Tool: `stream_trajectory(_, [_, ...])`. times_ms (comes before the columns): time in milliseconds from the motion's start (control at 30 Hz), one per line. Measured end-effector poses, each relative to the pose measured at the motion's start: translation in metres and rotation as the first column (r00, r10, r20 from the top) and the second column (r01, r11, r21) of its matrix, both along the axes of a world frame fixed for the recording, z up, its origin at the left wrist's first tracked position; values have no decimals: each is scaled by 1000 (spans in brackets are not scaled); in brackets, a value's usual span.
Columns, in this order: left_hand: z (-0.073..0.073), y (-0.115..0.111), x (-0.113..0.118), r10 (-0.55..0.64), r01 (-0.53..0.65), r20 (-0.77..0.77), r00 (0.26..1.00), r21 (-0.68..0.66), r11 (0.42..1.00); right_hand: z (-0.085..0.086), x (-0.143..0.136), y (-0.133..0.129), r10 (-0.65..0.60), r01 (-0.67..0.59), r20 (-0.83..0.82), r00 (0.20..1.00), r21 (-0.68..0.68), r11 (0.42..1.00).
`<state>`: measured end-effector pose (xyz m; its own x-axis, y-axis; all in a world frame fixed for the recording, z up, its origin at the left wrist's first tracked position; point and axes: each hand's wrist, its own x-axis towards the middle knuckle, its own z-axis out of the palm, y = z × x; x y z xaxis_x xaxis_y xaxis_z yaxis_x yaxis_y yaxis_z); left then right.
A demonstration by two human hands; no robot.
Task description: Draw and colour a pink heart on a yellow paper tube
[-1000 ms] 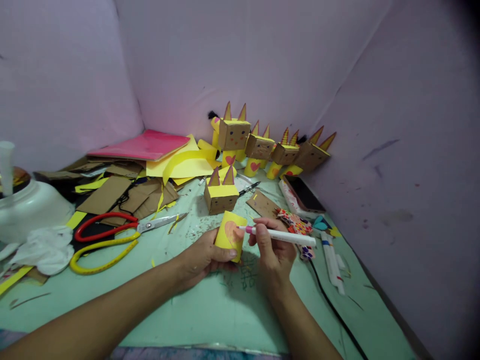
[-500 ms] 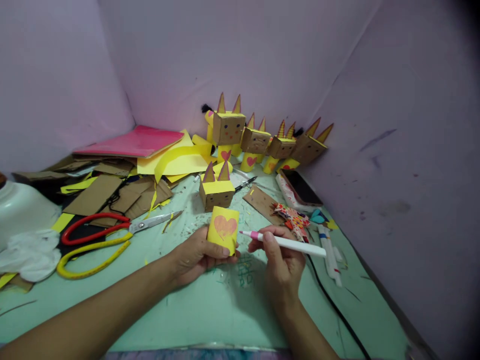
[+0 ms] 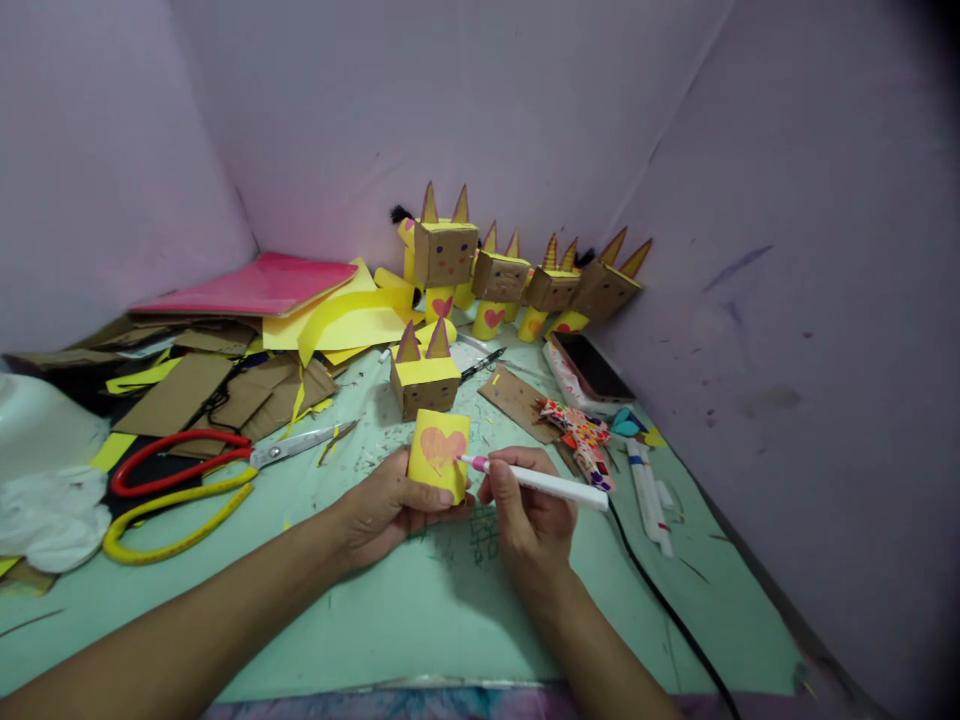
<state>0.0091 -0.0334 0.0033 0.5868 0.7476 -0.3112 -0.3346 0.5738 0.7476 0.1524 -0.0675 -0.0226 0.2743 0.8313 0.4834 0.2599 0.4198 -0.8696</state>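
My left hand [image 3: 386,510] grips a small yellow paper tube [image 3: 439,455] with a pink heart on its front, held upright just above the green mat [image 3: 420,610]. My right hand [image 3: 525,515] holds a white marker [image 3: 540,482] with a pink tip, and the tip touches the right edge of the heart. Just behind the tube sits a cardboard box head [image 3: 424,375] with a yellow top and two pointed ears.
Several finished cardboard figures [image 3: 517,275] line the back wall. Red and yellow scissors [image 3: 187,475] lie at left beside cardboard scraps [image 3: 225,390] and pink and yellow paper [image 3: 255,285]. A phone [image 3: 592,365], patterned paper [image 3: 581,435], pens [image 3: 645,490] and a black cable [image 3: 667,610] are at right.
The marker tip left the tube half a second ago and is back on the heart now. The tube has been turned so the heart faces me. The view drifted left.
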Motion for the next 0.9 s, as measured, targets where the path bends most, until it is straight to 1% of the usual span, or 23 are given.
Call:
stream_trajectory(167, [1,0,0,-11,11,5,1000,17,1000,0,0,1,-24,24,20,999,4,1000])
stream_trajectory(467, [-3,0,-1,-13,12,36,999,8,1000,1,-2,-2,50,-49,54,997,-17,999])
stream_trajectory(533, [-3,0,0,-15,15,35,999,10,1000,1,-2,-1,39,-38,47,998,-14,999])
stream_trajectory(633, [-3,1,0,-13,13,19,1000,11,1000,1,-2,0,-23,24,20,1000,-25,999])
stream_trajectory(700, [-3,0,0,-13,13,9,1000,10,1000,1,-1,1,-43,44,10,999,-36,998])
stream_trajectory(833, [-4,-1,-1,-26,26,14,1000,30,999,1,-2,-1,31,-30,22,999,-52,998])
stream_trajectory(900, [-4,-1,-2,-29,28,20,999,38,999,1,-2,-2,30,-29,24,999,-54,998])
